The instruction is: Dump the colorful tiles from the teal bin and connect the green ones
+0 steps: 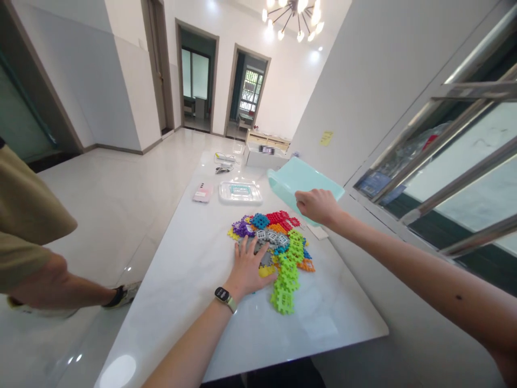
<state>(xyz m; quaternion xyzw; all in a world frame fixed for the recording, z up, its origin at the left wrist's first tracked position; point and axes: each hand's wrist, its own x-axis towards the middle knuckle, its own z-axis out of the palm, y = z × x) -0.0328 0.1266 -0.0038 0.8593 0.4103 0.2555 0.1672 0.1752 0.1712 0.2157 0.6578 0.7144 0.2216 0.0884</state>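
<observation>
A heap of plastic interlocking building tiles [294, 242] in green, grey, red, purple, blue, orange and yellow lies on the white table [194, 291]. My left hand [249, 267], with a watch on its wrist, rests on the near left side of the heap with its fingers spread. Behind the heap, my right hand [317, 205] is closed on the edge of a light turquoise plastic bin [309, 180], which is tilted over on its side. The bin's inside is partly hidden from me.
A clear plastic lid [240, 193] lies beyond the heap, beside a pink packet [202, 193]. Farther back are a white box [264, 156] and small items with a cable [224, 164]. The wall with a window runs along the right. A person [36, 242] stands at the left.
</observation>
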